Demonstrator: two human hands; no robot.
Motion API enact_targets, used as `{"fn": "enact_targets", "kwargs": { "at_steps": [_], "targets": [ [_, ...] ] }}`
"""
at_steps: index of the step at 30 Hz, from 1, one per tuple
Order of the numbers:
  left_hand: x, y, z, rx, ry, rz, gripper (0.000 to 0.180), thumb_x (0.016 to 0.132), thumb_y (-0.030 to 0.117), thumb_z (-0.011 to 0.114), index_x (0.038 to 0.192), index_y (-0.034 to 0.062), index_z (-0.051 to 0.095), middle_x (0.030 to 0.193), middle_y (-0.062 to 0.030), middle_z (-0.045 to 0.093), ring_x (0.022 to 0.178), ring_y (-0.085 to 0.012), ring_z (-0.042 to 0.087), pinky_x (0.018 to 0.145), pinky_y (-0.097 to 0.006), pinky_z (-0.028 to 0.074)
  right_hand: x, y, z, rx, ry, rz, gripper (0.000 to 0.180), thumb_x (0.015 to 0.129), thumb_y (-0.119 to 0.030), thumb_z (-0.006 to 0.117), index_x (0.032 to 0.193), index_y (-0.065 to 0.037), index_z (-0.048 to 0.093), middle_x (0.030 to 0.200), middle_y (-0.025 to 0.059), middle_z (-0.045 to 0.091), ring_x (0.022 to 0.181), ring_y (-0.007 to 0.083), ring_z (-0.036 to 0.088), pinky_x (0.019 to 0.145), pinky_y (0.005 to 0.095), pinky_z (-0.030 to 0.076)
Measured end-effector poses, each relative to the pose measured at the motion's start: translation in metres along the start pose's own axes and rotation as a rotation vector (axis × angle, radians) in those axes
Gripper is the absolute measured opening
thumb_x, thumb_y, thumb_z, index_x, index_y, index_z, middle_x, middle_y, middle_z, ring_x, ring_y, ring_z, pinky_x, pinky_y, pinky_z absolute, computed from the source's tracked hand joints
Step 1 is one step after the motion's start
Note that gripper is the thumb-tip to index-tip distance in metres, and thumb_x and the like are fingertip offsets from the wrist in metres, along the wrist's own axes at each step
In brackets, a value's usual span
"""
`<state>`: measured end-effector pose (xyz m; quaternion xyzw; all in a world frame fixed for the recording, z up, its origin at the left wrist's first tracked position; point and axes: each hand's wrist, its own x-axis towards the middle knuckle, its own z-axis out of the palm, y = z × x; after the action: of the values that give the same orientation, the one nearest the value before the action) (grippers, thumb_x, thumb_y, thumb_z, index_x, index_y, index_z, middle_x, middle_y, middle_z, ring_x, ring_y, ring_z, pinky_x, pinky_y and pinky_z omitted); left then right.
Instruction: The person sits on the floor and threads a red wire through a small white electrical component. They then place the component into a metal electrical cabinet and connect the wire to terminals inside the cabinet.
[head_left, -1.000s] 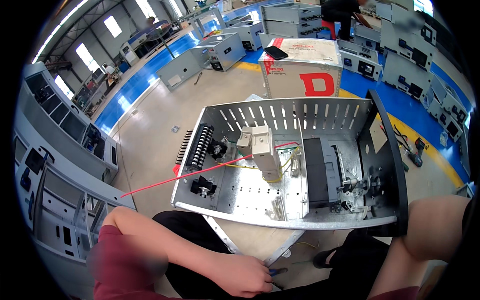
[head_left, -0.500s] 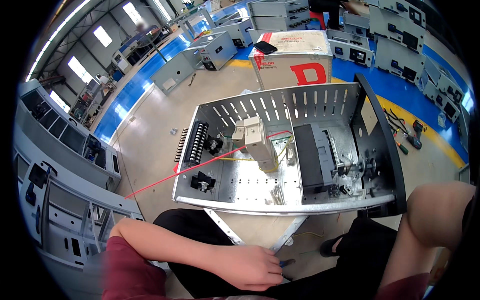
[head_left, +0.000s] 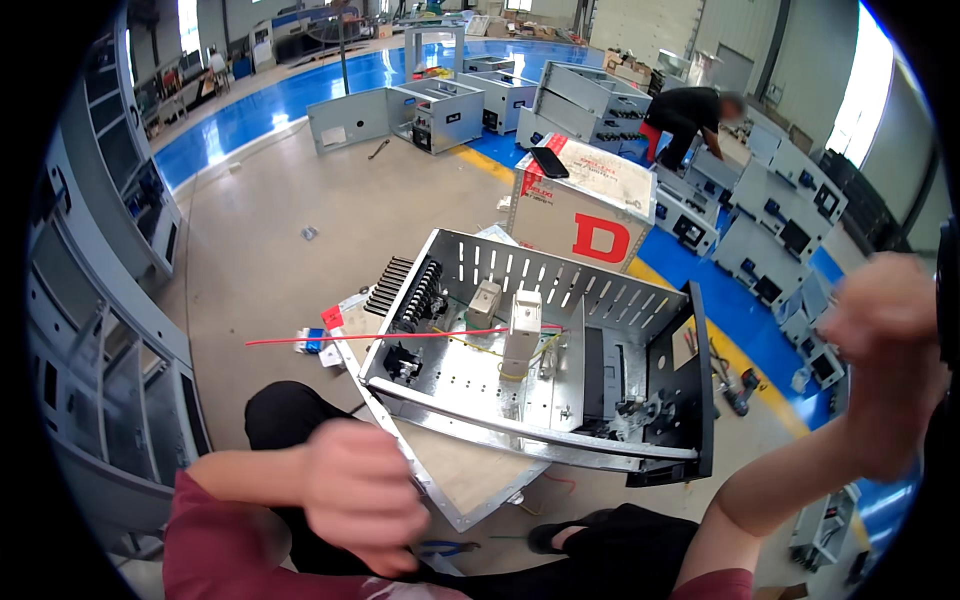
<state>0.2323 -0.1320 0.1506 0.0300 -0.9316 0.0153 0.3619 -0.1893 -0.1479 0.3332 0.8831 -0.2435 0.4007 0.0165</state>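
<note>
My left hand is in front of the body, over my lap, smeared by motion; its fingers look curled, and I cannot make out anything in them. My right hand is raised at the far right edge, blurred, its fingers unclear. Before me an open metal drawer-type cabinet unit lies on a wooden crate. Inside it are a beige contactor-like block, a smaller beige block and a dark grey breaker-like block. One red wire sticks out past its left side. Neither hand touches the unit.
Behind the unit stands a printed box with a black phone on top. Blue-handled pliers lie by my feet. A cordless drill is on the floor at right. Another person bends over stacked grey units. Cabinets line the left.
The view has swung right and up, bringing the other person fully into sight. My left hand has lifted off my lap and moved left; my right hand has come up into view.
</note>
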Motion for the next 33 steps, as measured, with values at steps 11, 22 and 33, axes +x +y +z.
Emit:
{"fn": "enact_targets", "kwargs": {
  "at_steps": [11,22,33],
  "targets": [
    [0.005,-0.009,-0.027,0.103,-0.152,-0.271,0.029,0.086,0.026,0.078,0.074,0.0108,0.057,0.075,-0.0014,0.051,0.071,-0.0201,0.055,0.065,-0.034,0.044,0.027,0.128,0.191,-0.268,-0.992,0.747,0.037,0.102,-0.016,0.049,0.127,-0.003,0.074,0.123,0.0191,0.076,0.114,0.0320,0.073,0.102,0.0413,0.056],
    [-0.017,-0.023,0.018,0.126,-0.423,-0.583,0.070,0.086,0.033,0.079,0.151,0.0209,0.058,0.141,-0.0155,0.060,0.124,-0.0304,0.059,0.102,-0.044,0.043,-0.056,0.248,0.269,0.458,-0.995,1.512,0.040,0.105,-0.039,0.053,0.127,-0.012,0.073,0.124,0.0009,0.067,0.111,0.0179,0.061,0.096,0.0431,0.051],
    [-0.042,-0.032,0.027,0.164,-0.392,-0.538,0.056,0.092,0.033,0.068,0.148,0.0298,0.064,0.148,-0.0100,0.059,0.129,-0.0246,0.058,0.110,-0.041,0.038,-0.015,0.220,0.285,0.775,-0.962,1.779,0.040,0.100,-0.029,0.072,0.130,-0.001,0.073,0.125,0.0112,0.075,0.106,0.0178,0.074,0.091,0.0376,0.061]
  ]
}}
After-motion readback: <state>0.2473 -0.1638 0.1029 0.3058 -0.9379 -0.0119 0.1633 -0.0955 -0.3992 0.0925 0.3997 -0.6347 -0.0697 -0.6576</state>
